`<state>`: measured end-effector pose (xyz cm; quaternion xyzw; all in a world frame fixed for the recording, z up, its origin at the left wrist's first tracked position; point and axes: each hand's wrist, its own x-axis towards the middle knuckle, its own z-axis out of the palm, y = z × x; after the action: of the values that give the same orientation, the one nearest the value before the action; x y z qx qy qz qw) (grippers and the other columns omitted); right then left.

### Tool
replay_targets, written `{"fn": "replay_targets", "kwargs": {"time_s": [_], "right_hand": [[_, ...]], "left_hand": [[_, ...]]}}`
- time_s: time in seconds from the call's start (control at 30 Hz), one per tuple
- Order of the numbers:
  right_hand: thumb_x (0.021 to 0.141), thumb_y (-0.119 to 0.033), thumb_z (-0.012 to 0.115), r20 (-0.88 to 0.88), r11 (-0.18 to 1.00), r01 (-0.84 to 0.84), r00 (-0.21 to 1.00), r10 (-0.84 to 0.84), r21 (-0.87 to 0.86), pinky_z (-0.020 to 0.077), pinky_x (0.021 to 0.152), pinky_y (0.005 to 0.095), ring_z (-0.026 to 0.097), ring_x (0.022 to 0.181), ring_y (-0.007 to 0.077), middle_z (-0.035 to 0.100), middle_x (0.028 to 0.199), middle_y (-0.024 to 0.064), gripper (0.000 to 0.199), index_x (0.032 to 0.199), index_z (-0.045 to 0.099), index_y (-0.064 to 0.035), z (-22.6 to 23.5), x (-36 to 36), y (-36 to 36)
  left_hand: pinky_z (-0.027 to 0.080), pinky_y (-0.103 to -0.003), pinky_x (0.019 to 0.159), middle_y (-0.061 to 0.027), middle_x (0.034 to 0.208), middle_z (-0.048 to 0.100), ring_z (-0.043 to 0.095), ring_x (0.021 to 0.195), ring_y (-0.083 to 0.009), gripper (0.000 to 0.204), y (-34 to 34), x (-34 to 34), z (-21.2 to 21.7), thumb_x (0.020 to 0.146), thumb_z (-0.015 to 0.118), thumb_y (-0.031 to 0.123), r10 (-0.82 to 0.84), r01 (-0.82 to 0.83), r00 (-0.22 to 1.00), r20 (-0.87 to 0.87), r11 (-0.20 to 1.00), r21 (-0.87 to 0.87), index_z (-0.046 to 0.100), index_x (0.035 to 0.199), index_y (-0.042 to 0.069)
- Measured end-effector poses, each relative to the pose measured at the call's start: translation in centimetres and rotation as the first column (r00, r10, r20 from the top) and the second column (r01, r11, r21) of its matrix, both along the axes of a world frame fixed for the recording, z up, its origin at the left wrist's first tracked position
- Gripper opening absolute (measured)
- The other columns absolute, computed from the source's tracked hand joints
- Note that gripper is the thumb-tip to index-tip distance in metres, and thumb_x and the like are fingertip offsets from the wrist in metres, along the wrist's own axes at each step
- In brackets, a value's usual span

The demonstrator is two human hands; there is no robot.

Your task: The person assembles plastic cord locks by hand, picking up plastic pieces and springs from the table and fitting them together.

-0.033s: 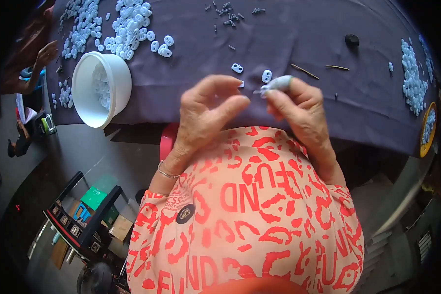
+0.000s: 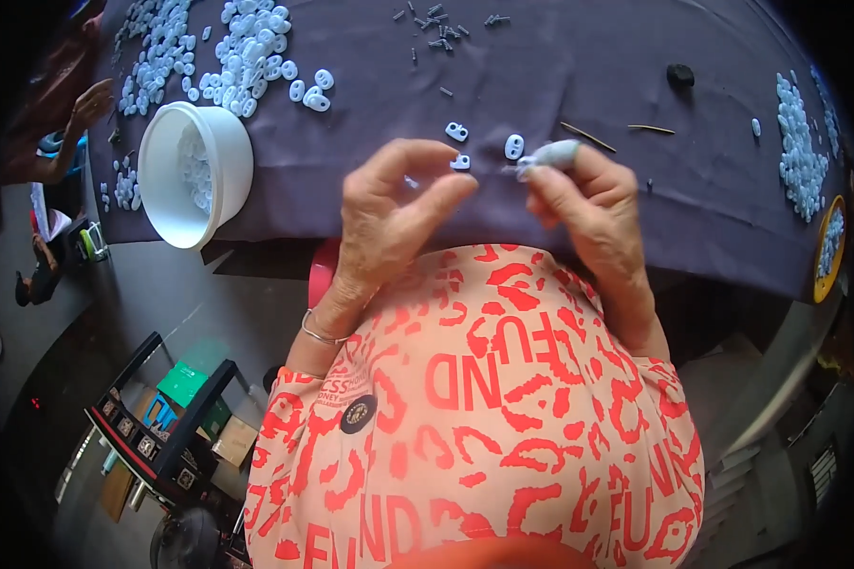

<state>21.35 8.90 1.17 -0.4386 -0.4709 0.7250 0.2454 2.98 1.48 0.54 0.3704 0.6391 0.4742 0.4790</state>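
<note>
1. Pinching with thumb and forefinger, the left hand (image 2: 389, 213) closes on a small white plastic piece (image 2: 461, 162) at the table's near edge; its other fingers arch above in a loose ring.
2. Right hand (image 2: 588, 204) has its fingers pressed together around something small, and its forefinger wears a pale grey fingertip cover (image 2: 552, 154). What sits between those fingers is too small to tell.
3. Two more white two-hole pieces lie just beyond the hands, one (image 2: 456, 131) above the left thumb and one (image 2: 513, 146) just beside the covered fingertip.
4. All of this rests on a dark purple tablecloth (image 2: 579, 66).
5. A white bowl (image 2: 194, 175) holding more white pieces stands at the cloth's near edge, well left of the hands.
6. Beyond the bowl, a heap of white pieces (image 2: 247, 47) spreads over the cloth.
7. Small grey pins (image 2: 436, 24) lie scattered at the far middle.
8. Two thin brown sticks (image 2: 617, 133) lie right of the hands, and another white pile (image 2: 799, 156) sits near the right edge.
</note>
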Motion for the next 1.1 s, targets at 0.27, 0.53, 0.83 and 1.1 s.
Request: {"fn": "replay_targets", "kwargs": {"time_s": [0.27,0.53,0.83,1.1], "right_hand": [[0.087,-0.008,0.058,-0.037,0.982,0.164,0.986,-0.162,0.094,0.0372,0.048,0.0184,0.049,0.054,0.006,0.058,0.066,0.0024,0.01,0.088,0.061,0.0014,-1.0,2.4,1.5],[0.087,-0.008,0.058,-0.05,0.982,0.158,0.987,-0.153,0.102,0.0371,0.048,0.0178,0.05,0.055,0.0055,0.059,0.067,0.0023,0.01,0.089,0.062,0.0013,-1.0,2.2,1.3],[0.087,-0.01,0.058,-0.036,0.994,0.046,0.998,-0.042,0.1,0.0385,0.05,0.0172,0.049,0.056,0.0036,0.059,0.067,0.0005,0.01,0.089,0.062,-0.0008,-0.8,0.5,0.6],[0.085,-0.01,0.06,-0.053,0.997,-0.077,0.996,0.076,-0.019,0.0401,0.055,0.0183,0.052,0.062,0.004,0.058,0.067,-0.0013,0.01,0.087,0.062,-0.0007,-0.8,-1.5,0.3]], "left_hand": [[0.045,-0.033,0.061,-0.0024,0.076,0.058,0.053,0.072,-0.0213,0.02,4.1,1.8,-0.7,0.064,0.075,0.021,-0.055,0.306,0.509,-0.859,0.945,0.12,0.063,0.076,0.009],[0.046,-0.032,0.059,-0.0027,0.074,0.057,0.054,0.069,-0.0229,0.016,4.9,3.1,-1.6,0.065,0.07,0.012,-0.08,0.407,0.51,-0.856,0.899,0.158,0.059,0.075,0.008],[0.043,-0.02,0.047,-0.0011,0.074,0.06,0.059,0.06,-0.0083,0.018,2.0,-0.7,-0.6,0.073,0.072,0.006,-0.011,0.013,0.999,0.033,0.998,-0.061,0.056,0.08,0.004],[0.048,-0.018,0.051,-0.0082,0.089,0.062,0.063,0.075,-0.014,0.033,0.0,-2.6,-0.4,0.081,0.064,0.007,0.138,-0.062,0.895,0.424,0.98,-0.188,0.055,0.111,-0.004]]}}
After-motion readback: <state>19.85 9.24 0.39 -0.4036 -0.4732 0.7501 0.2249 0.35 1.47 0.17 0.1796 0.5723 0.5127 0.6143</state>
